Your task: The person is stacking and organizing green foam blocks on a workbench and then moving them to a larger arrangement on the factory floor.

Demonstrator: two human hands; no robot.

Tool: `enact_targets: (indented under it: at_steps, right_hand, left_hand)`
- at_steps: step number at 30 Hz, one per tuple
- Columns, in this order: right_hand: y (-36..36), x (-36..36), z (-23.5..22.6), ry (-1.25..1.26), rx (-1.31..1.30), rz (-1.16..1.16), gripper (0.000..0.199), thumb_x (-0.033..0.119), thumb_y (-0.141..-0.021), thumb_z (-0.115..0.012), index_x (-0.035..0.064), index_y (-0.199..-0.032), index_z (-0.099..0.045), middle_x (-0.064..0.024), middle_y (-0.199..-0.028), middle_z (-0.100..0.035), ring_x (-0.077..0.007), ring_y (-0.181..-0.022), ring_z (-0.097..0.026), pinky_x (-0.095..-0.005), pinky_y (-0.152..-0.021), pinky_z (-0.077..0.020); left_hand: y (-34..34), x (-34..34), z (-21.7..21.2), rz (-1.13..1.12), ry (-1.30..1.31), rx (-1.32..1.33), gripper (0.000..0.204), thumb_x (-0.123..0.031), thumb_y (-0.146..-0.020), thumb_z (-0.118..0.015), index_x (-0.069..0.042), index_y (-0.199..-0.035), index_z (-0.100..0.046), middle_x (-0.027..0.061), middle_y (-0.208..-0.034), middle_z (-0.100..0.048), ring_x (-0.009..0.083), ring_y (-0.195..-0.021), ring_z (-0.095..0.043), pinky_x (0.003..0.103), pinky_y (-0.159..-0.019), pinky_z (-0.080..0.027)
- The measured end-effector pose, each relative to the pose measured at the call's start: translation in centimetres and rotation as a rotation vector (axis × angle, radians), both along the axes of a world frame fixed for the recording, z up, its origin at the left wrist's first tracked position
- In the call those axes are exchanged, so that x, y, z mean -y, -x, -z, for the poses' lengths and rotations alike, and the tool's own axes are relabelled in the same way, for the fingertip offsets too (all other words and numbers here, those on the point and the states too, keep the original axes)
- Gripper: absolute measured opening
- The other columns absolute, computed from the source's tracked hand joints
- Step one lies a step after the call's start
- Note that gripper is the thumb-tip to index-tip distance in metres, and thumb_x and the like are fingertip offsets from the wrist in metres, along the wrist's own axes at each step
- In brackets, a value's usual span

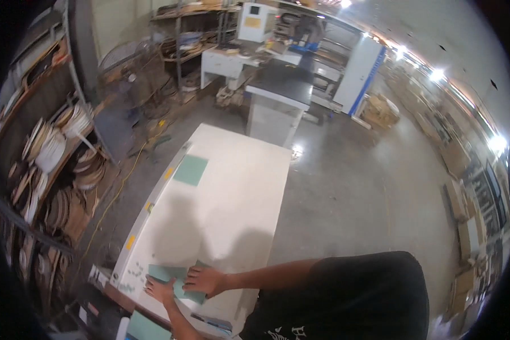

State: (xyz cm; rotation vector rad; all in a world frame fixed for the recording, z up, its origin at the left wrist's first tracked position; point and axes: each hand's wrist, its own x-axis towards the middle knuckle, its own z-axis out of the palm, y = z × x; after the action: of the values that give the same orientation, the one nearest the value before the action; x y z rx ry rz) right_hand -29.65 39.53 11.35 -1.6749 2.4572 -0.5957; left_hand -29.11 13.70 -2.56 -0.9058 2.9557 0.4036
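My left hand lies on a flat green sheet near the close end of the white tabletop, fingers spread. Close beside it, my right hand rests on the sheet's right part with its fingers stretched out and slightly apart. Part of the green material is hidden under both hands, so I cannot tell whether it is one piece or two. Small green scraps are scattered left of my left hand. Farther up the table lies another green rectangular sheet, untouched.
One more green sheet sits below the table's close edge. Shelves with rolls of banding stand on the left, and a yellow cable runs along the floor. Beyond the table is a dark-topped bench; cartons line the right.
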Motion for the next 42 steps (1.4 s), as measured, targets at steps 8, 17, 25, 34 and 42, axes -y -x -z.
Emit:
enact_targets:
  at_steps: [8, 17, 25, 34, 42]
  right_hand:
    - [-1.6, 0.3, 0.2, 0.071, -0.017, -0.028, 0.079, 0.030, -0.062, -0.087, 0.0130, -0.132, -0.054, -0.0073, -0.120, -0.056, -0.0283, -0.120, -0.050, -0.0460, -0.110, -0.0348]
    - [-2.7, 0.8, 0.9, 0.247, 0.233, 0.108, 0.083, 0.025, -0.076, -0.079, 0.0037, -0.150, -0.045, -0.0207, -0.153, -0.046, -0.0394, -0.144, -0.040, -0.0522, -0.121, -0.0295]
    - [-1.6, 0.7, -1.5, -0.039, -0.052, 0.082, 0.085, 0.031, -0.066, -0.087, 0.0101, -0.139, -0.050, -0.0090, -0.134, -0.054, -0.0293, -0.129, -0.049, -0.0479, -0.118, -0.0342]
    - [-2.1, 0.7, -1.2, 0.013, -0.085, 0.102, 0.086, 0.031, -0.063, -0.089, 0.0123, -0.137, -0.051, -0.0084, -0.133, -0.054, -0.0290, -0.127, -0.050, -0.0471, -0.118, -0.0350]
    - [-2.1, 0.4, -1.2, -0.091, 0.000, 0.112, 0.090, 0.036, -0.068, -0.089, 0.0104, -0.144, -0.049, -0.0110, -0.143, -0.054, -0.0315, -0.135, -0.048, -0.0466, -0.121, -0.0318]
  left_hand:
    - [3.5, -2.2, -4.6, 0.168, 0.050, -0.081, 0.063, -0.057, -0.089, -0.067, -0.005, -0.125, -0.065, 0.0241, -0.124, -0.065, 0.0403, -0.122, -0.058, 0.053, -0.105, -0.041]
    - [-6.0, -4.4, -7.5, 0.251, -0.680, -0.314, 0.027, -0.020, -0.092, -0.058, -0.005, -0.109, -0.074, 0.0204, -0.108, -0.072, 0.0417, -0.098, -0.068, 0.049, -0.087, -0.054]
    - [-12.4, 2.1, -11.4, -0.167, -0.410, -0.298, 0.035, -0.038, -0.096, -0.068, -0.004, -0.107, -0.071, 0.0188, -0.079, -0.070, 0.0377, -0.079, -0.070, 0.045, -0.074, -0.054]
    - [-14.8, 18.8, -8.0, -0.066, 0.137, 0.138, 0.057, -0.045, -0.087, -0.074, -0.016, -0.135, -0.063, 0.0148, -0.144, -0.054, 0.0362, -0.134, -0.049, 0.051, -0.109, -0.044]
    - [-12.5, 22.2, -6.0, 0.079, -0.020, 0.153, 0.049, -0.054, -0.083, -0.077, -0.025, -0.122, -0.072, 0.0088, -0.144, -0.054, 0.0393, -0.134, -0.044, 0.061, -0.112, -0.033]
